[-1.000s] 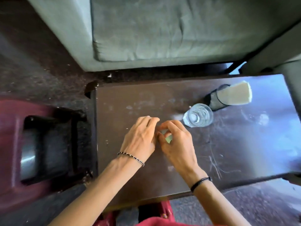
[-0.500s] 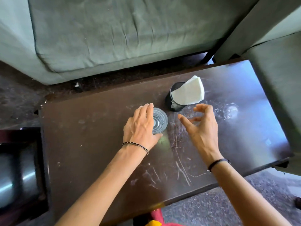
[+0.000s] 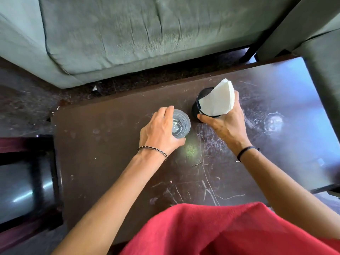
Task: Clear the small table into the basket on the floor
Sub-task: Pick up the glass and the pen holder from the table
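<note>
**Both hands on the last two things on the table**

I see my left hand point(image 3: 160, 129) wrapped around the clear drinking glass point(image 3: 181, 124), fingers point(image 3: 166, 112) curled over its far rim and the thumb tucked against its near side. The glass stands upright on the dark, scratched table point(image 3: 110, 162), roughly midway along it and closer to the far edge than the near one.

My right hand point(image 3: 225, 124) grips the black mesh holder point(image 3: 197, 105), thumb across its near wall and the other fingers closed round the right side, mostly hidden behind the white paper napkins point(image 3: 219, 100) that stick up out of it and lean toward the far right corner. The holder sits just beside the glass, to its right, the two not touching.

A beaded bracelet point(image 3: 153, 150) circles my left wrist and a black band point(image 3: 246, 150) my right. Red cloth point(image 3: 230, 230) covers the near edge of the table. A grey-green sofa point(image 3: 147, 34) runs beyond the far edge. Off the left edge, on the floor, I make out a dark frame with something shiny in it point(image 3: 24, 188); I cannot tell whether that is the basket.
</note>
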